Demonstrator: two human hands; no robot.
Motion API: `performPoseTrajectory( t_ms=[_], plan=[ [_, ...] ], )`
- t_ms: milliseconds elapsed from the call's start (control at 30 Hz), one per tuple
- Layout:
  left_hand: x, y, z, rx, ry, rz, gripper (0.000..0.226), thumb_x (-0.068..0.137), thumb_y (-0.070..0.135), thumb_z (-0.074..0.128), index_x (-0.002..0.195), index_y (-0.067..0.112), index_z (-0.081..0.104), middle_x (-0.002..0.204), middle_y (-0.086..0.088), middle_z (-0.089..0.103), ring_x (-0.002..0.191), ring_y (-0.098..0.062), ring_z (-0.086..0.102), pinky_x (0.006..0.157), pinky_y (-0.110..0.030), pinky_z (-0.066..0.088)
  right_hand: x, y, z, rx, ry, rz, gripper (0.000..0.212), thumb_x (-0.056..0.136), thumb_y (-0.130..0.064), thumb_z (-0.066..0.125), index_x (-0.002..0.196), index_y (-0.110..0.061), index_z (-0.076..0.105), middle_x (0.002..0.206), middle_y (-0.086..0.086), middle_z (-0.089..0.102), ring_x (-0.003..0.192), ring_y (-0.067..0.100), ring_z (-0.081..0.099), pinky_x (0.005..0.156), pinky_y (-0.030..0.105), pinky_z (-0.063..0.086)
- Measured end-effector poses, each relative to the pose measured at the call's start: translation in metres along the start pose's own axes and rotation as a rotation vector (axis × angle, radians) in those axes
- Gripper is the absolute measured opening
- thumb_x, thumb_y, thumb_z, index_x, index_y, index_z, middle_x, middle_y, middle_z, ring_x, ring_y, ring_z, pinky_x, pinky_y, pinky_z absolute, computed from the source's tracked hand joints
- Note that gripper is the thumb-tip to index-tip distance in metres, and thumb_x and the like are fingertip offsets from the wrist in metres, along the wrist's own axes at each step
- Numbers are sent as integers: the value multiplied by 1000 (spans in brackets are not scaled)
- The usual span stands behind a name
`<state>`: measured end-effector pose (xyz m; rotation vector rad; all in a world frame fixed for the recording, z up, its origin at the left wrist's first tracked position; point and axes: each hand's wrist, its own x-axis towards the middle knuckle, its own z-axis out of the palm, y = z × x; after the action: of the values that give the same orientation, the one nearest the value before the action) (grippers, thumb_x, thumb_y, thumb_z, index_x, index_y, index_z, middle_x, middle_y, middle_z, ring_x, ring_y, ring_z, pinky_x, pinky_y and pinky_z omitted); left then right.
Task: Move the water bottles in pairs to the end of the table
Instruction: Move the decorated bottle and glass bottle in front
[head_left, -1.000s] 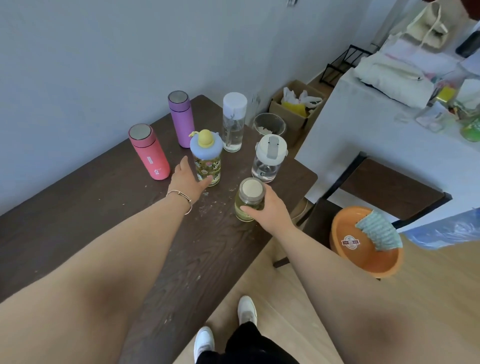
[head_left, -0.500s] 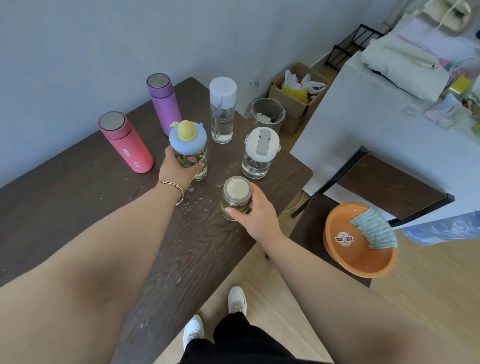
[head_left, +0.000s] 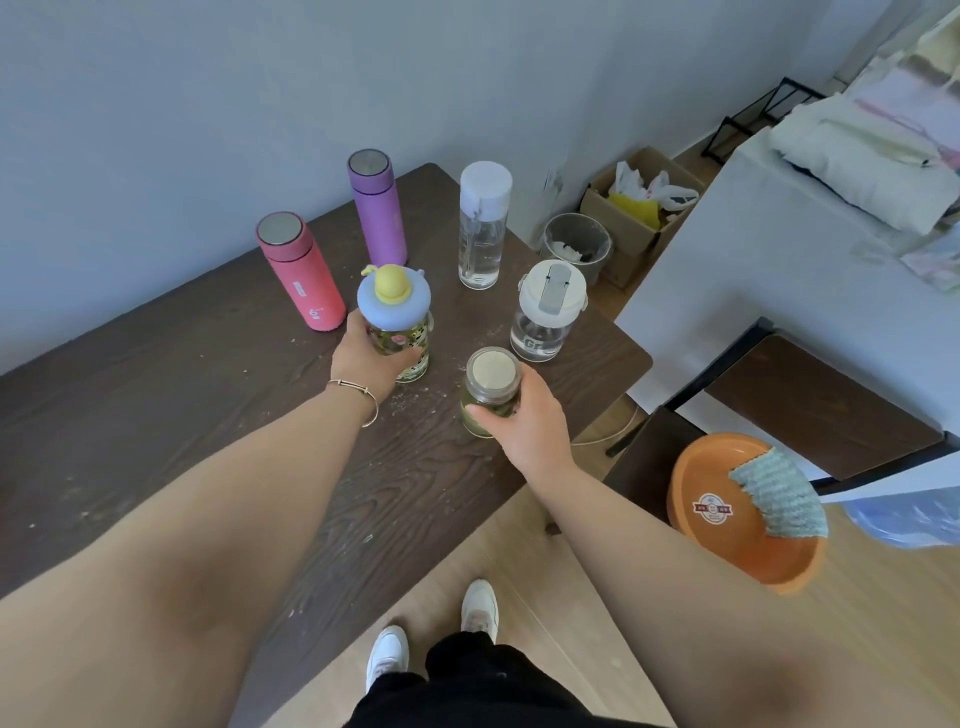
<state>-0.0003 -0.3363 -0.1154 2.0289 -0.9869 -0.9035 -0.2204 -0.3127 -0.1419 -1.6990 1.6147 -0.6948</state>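
A person stands at the long edge of a dark brown wood-grain table (head_left: 171, 415), seen from above; white shoes (head_left: 480, 608) and black trousers show at the bottom on a pale wooden floor.

Both bare arms reach forward over the tabletop. The right hand (head_left: 524, 421) is wrapped around a short glass jar-shaped bottle with a cream round lid (head_left: 491, 389), fingers curled about its side; the bottle stands upright near the table's front edge. The left hand (head_left: 371, 358), with a thin gold bangle (head_left: 358, 392) at the wrist, grips a clear patterned bottle with a pale blue lid and yellow duck-shaped knob (head_left: 397, 322), also upright. The two held bottles stand near each other but apart.

Just beyond the right hand stands a squat clear bottle with a white flip-top lid (head_left: 545, 312). Farther back is a tall clear bottle with a white cap (head_left: 483, 228). Left of it, a purple cylindrical flask with a metal top (head_left: 376, 208) stands closest to the grey wall, and a pink cylindrical flask with a metal top (head_left: 301, 270) stands left of the duck bottle. All four sit upright near the table's far end.

On the floor to the right, an orange plastic basin (head_left: 727, 540) holds a light blue cloth (head_left: 779, 493).
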Motion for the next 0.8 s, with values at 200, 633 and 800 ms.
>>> performPoseTrajectory(
  t_ms=[200,633,800],
  plan=[
    [-30,-13,-27,-49,96,-46,74,81,23,87,141,20,45,109,3,62,97,-21,59,85,-29,44,-4,-15,7,-10,-6,5,73,70,-50,83,131,-24,52,129,-6,62,119,18,57,97,37,49],
    [-110,-75,-132,-123,272,-92,70,80,26,87,137,20,46,112,5,63,102,-23,63,87,-35,51,-66,-84,43,-18,-109,-95,68,66,-45,87,123,-24,56,121,-4,64,113,20,60,92,35,48],
    [-155,-123,-194,-109,310,-119,73,80,29,87,138,20,45,113,4,62,105,-28,65,89,-38,54,-117,-130,82,-8,-115,-135,66,67,-45,87,121,-21,57,119,-2,65,113,21,59,92,35,48]
  ],
)
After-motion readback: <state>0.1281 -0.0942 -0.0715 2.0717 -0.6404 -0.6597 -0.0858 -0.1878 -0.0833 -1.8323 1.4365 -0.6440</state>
